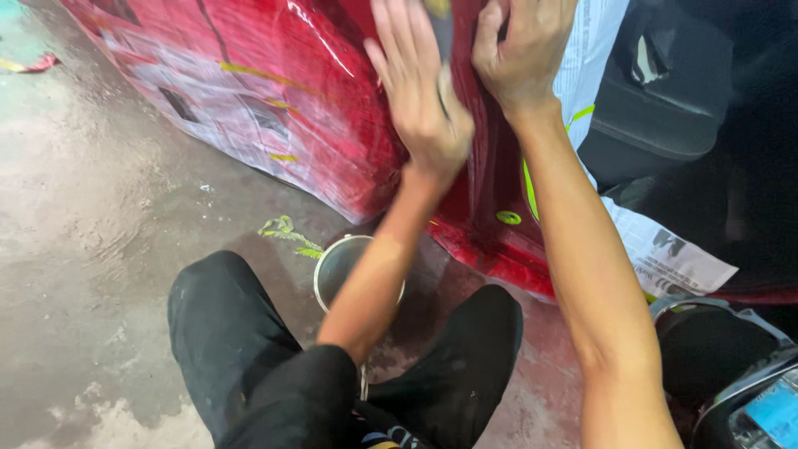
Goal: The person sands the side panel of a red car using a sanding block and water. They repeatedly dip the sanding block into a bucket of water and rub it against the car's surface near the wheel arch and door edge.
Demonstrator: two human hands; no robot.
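A glossy red car body panel (307,108) stands in front of me, partly masked with newspaper and strips of yellow-green tape. My left hand (424,91) lies flat against the panel with its fingers stretched up, pressing a dark grey sheet (440,25) onto the red surface. My right hand (524,46) is just to the right of it, fingers curled around the panel's vertical edge. Both forearms reach up from below. My knees in black trousers (241,333) are bent at the bottom of the view.
A round metal bowl (332,266) sits on the wet concrete floor (100,216) between my knees, half hidden by my left forearm. Newspaper masking (665,249) and a black car seat (665,83) are at right. A dark machine part (731,382) fills the bottom right corner.
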